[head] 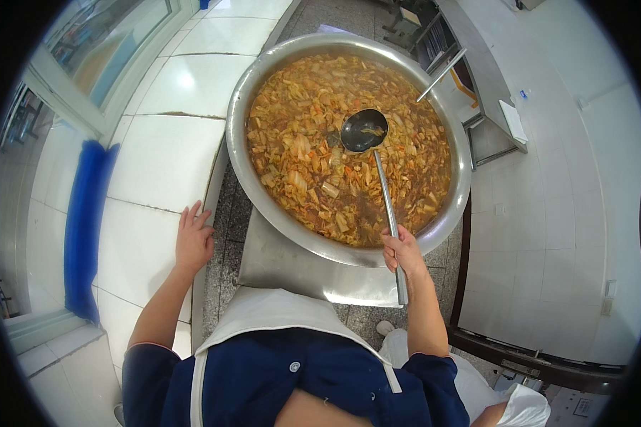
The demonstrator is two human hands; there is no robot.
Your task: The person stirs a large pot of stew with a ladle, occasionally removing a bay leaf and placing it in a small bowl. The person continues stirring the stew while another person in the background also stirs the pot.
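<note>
A wide stainless steel basin (236,144) stands in front of me, filled with chopped cabbage stew (310,144) in brown broth. My right hand (402,250) grips the long metal handle of a ladle (364,129) near the basin's front rim. The ladle's dark bowl is at the stew's surface and has a bit of cabbage in it. At the edge of the white tiled counter on the left is my left hand (195,238), empty with its fingers apart. A second metal handle (442,74) leans out over the basin's right rim, its lower end hidden in the stew.
The basin sits on a stainless steel stand (320,277). Along the left runs the white tiled counter (149,160), with blue material (85,229) at a window opening. A metal table (483,69) stands behind right. Another person's white clothing (475,373) shows at lower right.
</note>
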